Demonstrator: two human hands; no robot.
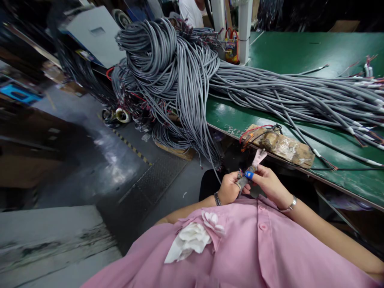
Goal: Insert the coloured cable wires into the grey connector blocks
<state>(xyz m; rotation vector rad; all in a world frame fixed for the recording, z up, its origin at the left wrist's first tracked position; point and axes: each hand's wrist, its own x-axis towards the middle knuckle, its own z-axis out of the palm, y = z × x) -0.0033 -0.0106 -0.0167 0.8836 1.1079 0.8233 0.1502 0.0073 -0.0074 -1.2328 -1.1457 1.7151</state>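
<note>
My left hand (229,188) is closed around the end of a grey cable (242,182) whose coloured wires fan out at its tip. My right hand (268,183) is closed on a small pink tool (258,157) and pinches at the same cable end; a blue cover sits on one finger. Both hands meet just below the front edge of the green table (300,52), above my pink shirt.
A big heap of grey cables (168,76) spills off the table's left end to the floor; more run right across the table (300,96). A taped wooden block (282,146) lies at the table edge. Another person's white shirt (190,12) shows at the back.
</note>
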